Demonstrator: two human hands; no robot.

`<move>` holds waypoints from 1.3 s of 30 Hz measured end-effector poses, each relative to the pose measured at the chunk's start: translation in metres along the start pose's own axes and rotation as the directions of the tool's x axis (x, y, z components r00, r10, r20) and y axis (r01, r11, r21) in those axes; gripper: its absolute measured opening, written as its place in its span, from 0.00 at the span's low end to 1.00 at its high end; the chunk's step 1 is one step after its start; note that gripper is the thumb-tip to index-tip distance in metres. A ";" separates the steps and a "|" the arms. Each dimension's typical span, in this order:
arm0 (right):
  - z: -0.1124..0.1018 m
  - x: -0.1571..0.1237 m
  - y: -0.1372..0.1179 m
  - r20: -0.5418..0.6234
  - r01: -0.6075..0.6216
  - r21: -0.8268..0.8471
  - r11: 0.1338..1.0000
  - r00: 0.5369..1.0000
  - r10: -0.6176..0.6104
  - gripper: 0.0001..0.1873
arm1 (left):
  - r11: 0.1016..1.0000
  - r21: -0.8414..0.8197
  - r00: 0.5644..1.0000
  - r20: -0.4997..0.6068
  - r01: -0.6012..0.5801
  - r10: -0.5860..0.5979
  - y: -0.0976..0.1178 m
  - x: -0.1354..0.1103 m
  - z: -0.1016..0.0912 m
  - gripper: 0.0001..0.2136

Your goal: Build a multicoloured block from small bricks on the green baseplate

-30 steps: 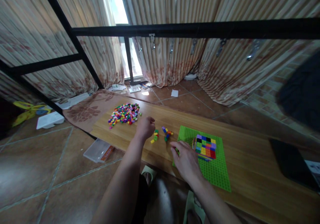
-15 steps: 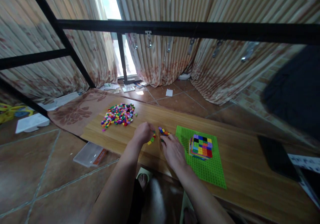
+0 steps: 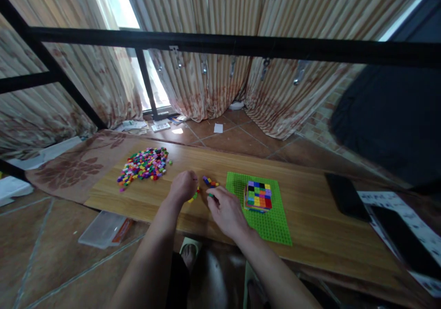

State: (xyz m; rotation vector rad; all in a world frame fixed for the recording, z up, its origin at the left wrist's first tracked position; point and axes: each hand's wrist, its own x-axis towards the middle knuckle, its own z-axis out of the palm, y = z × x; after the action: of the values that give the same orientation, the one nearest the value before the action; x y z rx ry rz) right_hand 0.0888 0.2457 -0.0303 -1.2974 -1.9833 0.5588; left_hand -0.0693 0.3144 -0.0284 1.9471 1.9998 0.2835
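Note:
A low wooden board [image 3: 310, 217] lies on the tiled floor. On it sits a green baseplate [image 3: 272, 224] carrying a multicoloured cube of small bricks [image 3: 258, 195]. A pile of loose coloured bricks [image 3: 143, 164] lies at the board's left end. A few loose bricks [image 3: 209, 182] lie between my hands. My left hand [image 3: 183, 186] rests curled into a fist beside them. My right hand [image 3: 225, 210] is closed, its fingertips pinching a small green brick [image 3: 211, 195] just left of the baseplate.
A black metal frame bar [image 3: 220, 45] crosses overhead in front of striped curtains. A clear plastic box [image 3: 101, 228] lies on the floor left of the board. A dark phone [image 3: 346, 196] and another dark flat device [image 3: 403, 238] lie at the board's right end. My feet are below.
The view has swung right. My right hand moved left from the baseplate's edge to the loose bricks; my left hand came in beside them.

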 end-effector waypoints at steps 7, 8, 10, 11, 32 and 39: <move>-0.047 -0.017 0.005 -0.190 -0.064 0.228 0.972 0.976 0.109 0.15 | 0.994 -0.103 0.995 -0.092 -0.042 0.033 0.018 0.000 -0.005 0.10; -0.053 -0.020 0.010 -0.214 -0.103 0.266 0.959 0.963 0.163 0.14 | 0.988 -0.144 0.992 -0.118 -0.060 0.043 0.020 0.001 -0.004 0.10; -0.064 -0.024 0.020 -0.249 -0.158 0.340 0.927 0.935 0.251 0.12 | 0.966 -0.241 0.985 -0.164 -0.093 0.054 0.024 0.001 0.000 0.09; -0.069 -0.026 0.025 -0.261 -0.170 0.373 0.912 0.924 0.278 0.10 | 0.950 -0.292 0.982 -0.179 -0.111 0.060 0.027 0.001 0.002 0.09; -0.102 -0.041 0.067 -0.154 -0.126 -0.151 0.981 0.983 0.103 0.17 | 0.584 -0.787 0.954 -0.022 -0.200 0.298 0.083 -0.017 0.038 0.10; -0.103 -0.043 0.066 -0.183 -0.145 -0.147 0.978 0.976 0.118 0.12 | 0.564 -0.803 0.948 -0.002 -0.191 0.319 0.088 -0.016 0.044 0.09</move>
State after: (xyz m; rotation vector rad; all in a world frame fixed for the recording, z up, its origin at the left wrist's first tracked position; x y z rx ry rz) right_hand 0.2174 0.2320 -0.0192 -1.5309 -1.8372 0.3397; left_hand 0.0293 0.2982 -0.0350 1.5509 1.1292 0.9113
